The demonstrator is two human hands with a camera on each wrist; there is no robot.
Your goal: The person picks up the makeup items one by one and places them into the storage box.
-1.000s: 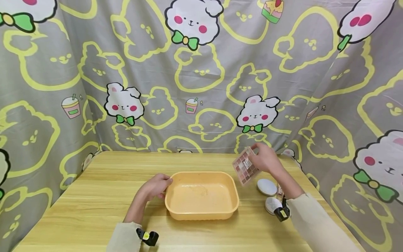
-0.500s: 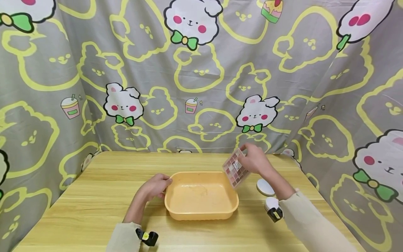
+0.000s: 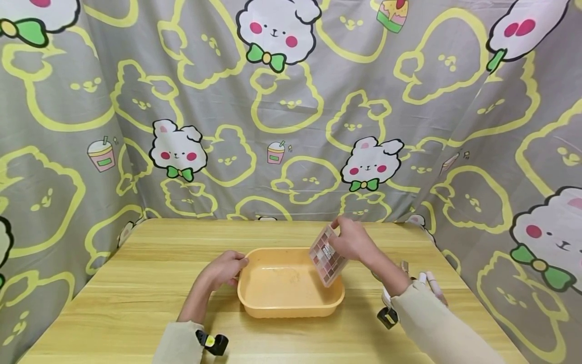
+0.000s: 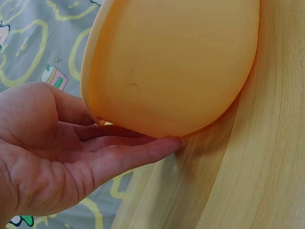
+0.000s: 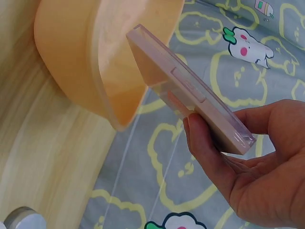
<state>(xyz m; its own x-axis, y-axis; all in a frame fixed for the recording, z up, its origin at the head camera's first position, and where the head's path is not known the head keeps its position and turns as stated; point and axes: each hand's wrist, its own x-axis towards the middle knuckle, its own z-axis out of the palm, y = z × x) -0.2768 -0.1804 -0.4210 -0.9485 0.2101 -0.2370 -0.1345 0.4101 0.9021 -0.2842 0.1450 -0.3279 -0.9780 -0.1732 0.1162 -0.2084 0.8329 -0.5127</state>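
Left hand (image 3: 225, 269): grips the yellow basin (image 3: 282, 288) by its left rim, fingers against the outer wall.
Yellow basin: upright on the wooden tabletop (image 3: 113, 293), between the hands.
Palette (image 3: 326, 257): tilted, over the basin's right end; contact with the rim unclear.
Right hand (image 3: 352, 240): pinches the palette between thumb and fingers.
White-tipped tubes (image 3: 433, 284): on the tabletop, partly hidden by the right sleeve (image 3: 443, 318).
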